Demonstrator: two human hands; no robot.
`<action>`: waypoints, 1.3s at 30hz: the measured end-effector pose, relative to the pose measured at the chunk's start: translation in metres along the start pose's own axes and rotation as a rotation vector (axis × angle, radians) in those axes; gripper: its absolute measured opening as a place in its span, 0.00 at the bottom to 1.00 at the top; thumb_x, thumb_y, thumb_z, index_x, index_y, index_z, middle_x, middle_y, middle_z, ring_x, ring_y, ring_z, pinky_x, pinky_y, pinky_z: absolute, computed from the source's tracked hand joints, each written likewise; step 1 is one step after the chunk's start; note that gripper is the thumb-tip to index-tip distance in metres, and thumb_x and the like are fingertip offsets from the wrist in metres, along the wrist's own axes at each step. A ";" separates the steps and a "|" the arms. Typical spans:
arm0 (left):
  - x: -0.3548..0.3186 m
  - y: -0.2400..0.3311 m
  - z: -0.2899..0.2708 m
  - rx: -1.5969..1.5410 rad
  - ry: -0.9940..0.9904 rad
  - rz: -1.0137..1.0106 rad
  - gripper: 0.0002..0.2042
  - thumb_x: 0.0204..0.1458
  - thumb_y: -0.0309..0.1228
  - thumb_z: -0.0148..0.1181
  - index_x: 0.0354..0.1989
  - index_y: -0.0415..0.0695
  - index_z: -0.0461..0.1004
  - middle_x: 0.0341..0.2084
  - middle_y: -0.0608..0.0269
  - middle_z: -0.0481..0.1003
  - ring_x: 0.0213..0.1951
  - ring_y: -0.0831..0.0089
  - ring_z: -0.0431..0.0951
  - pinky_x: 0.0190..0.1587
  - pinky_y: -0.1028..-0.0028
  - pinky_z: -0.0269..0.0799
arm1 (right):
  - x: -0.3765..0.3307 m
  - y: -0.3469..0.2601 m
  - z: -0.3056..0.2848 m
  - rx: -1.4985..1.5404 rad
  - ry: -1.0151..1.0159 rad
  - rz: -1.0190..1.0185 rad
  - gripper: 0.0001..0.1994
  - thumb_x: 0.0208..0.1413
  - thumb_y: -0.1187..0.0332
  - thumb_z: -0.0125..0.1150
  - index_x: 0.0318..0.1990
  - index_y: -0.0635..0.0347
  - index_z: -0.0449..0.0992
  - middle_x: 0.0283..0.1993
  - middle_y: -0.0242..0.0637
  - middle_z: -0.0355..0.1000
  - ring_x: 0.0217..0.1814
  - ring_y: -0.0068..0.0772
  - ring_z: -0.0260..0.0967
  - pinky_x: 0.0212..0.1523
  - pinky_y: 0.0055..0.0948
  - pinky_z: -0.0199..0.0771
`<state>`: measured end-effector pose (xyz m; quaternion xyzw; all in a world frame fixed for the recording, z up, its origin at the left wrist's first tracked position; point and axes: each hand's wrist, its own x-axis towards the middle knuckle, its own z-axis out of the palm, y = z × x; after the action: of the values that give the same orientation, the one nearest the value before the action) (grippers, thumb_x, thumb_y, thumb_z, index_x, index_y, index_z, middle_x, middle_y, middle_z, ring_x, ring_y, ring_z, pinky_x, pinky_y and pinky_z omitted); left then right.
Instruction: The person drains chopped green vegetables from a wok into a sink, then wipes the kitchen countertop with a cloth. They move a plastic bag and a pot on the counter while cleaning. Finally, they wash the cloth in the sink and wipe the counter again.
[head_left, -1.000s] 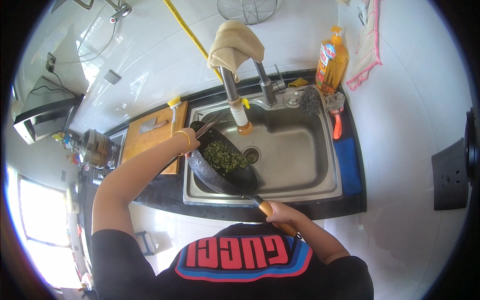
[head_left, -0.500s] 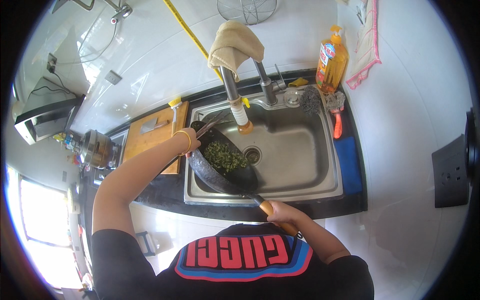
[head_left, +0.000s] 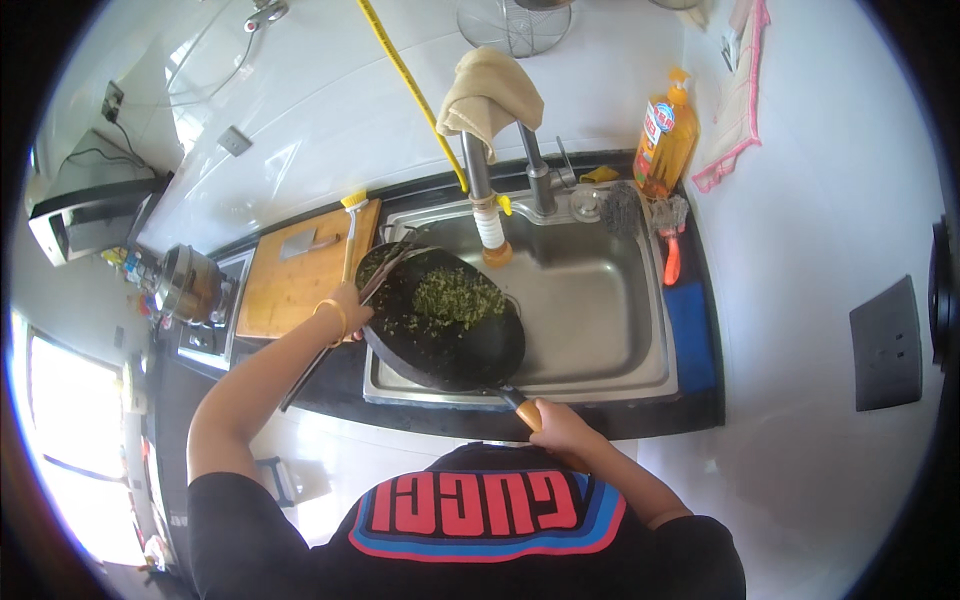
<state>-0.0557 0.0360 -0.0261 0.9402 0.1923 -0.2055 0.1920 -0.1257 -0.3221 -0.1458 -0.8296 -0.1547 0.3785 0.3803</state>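
The pan (head_left: 425, 342) was over the left part of the sink (head_left: 590, 335), its long axis slanting rightward and bodyward to the handle (head_left: 523, 409), which the right hand (head_left: 558, 426) gripped; the left hand (head_left: 346, 308) gripped a thin utensil (head_left: 383, 275)

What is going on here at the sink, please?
The person's right hand grips the orange-brown handle of a round black pan, above the left side of a rectangular stainless-steel sink. The left hand, beside the pan's left rim, holds a long, thin, dark utensil. Chopped green leaves lie inside the pan.
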 end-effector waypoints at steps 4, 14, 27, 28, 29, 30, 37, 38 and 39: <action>-0.027 -0.042 0.032 -0.212 0.214 0.010 0.14 0.43 0.28 0.54 0.32 0.28 0.64 0.20 0.46 0.74 0.19 0.62 0.77 0.25 0.68 0.73 | -0.012 0.004 -0.003 -0.325 0.211 -0.164 0.18 0.36 0.72 0.55 0.39 0.66 0.64 0.27 0.55 0.69 0.30 0.55 0.69 0.33 0.45 0.68; -0.094 -0.094 0.072 -0.555 0.521 0.037 0.12 0.39 0.27 0.54 0.27 0.32 0.60 0.20 0.47 0.71 0.19 0.63 0.75 0.23 0.69 0.72 | -0.043 -0.050 -0.020 -0.662 0.171 -0.099 0.19 0.38 0.71 0.54 0.42 0.62 0.61 0.27 0.52 0.70 0.33 0.55 0.69 0.35 0.47 0.67; -0.133 -0.159 0.116 -0.708 0.560 0.014 0.12 0.39 0.28 0.53 0.27 0.32 0.60 0.21 0.49 0.69 0.18 0.63 0.75 0.21 0.70 0.71 | -0.058 -0.078 0.022 -0.783 0.163 -0.156 0.21 0.36 0.70 0.58 0.42 0.62 0.63 0.27 0.54 0.70 0.33 0.56 0.68 0.36 0.46 0.68; -0.134 -0.166 0.120 -0.702 0.556 0.013 0.12 0.39 0.28 0.53 0.27 0.32 0.60 0.21 0.49 0.69 0.18 0.63 0.75 0.21 0.70 0.71 | -0.058 -0.080 0.029 -0.798 0.165 -0.155 0.21 0.36 0.70 0.58 0.42 0.62 0.64 0.27 0.54 0.70 0.33 0.56 0.68 0.36 0.46 0.68; -0.133 -0.174 0.125 -0.694 0.560 -0.002 0.12 0.38 0.28 0.54 0.26 0.33 0.60 0.20 0.49 0.70 0.18 0.63 0.75 0.21 0.70 0.71 | -0.058 -0.082 0.036 -0.819 0.173 -0.164 0.20 0.36 0.70 0.58 0.41 0.63 0.63 0.27 0.54 0.70 0.33 0.55 0.69 0.35 0.45 0.69; -0.134 -0.181 0.129 -0.682 0.574 0.006 0.12 0.38 0.28 0.54 0.26 0.33 0.60 0.19 0.50 0.70 0.19 0.63 0.75 0.21 0.69 0.71 | -0.059 -0.085 0.044 -0.843 0.181 -0.171 0.20 0.36 0.71 0.57 0.40 0.63 0.63 0.27 0.53 0.71 0.32 0.54 0.70 0.34 0.45 0.69; -0.127 -0.226 0.162 -0.754 0.515 0.034 0.11 0.38 0.28 0.54 0.26 0.34 0.61 0.17 0.50 0.71 0.21 0.60 0.75 0.28 0.67 0.71 | -0.067 -0.099 0.095 -0.924 0.226 -0.104 0.19 0.37 0.71 0.57 0.40 0.63 0.63 0.26 0.52 0.71 0.31 0.52 0.71 0.33 0.44 0.71; -0.128 -0.229 0.163 -0.769 0.509 0.038 0.11 0.38 0.28 0.54 0.26 0.34 0.61 0.17 0.50 0.71 0.21 0.59 0.75 0.28 0.67 0.71 | -0.069 -0.103 0.100 -0.934 0.235 -0.089 0.19 0.36 0.71 0.57 0.39 0.63 0.63 0.26 0.52 0.71 0.31 0.52 0.71 0.33 0.44 0.71; -0.129 -0.232 0.165 -0.783 0.503 0.047 0.12 0.38 0.28 0.54 0.26 0.34 0.61 0.17 0.49 0.71 0.22 0.59 0.75 0.28 0.67 0.70 | -0.067 -0.097 0.105 -0.900 0.275 -0.064 0.19 0.35 0.70 0.60 0.39 0.59 0.64 0.27 0.52 0.71 0.33 0.54 0.70 0.34 0.45 0.69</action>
<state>-0.3181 0.1250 -0.1706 0.8215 0.2748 0.1211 0.4846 -0.2451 -0.2405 -0.0837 -0.9492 -0.2773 0.1485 0.0113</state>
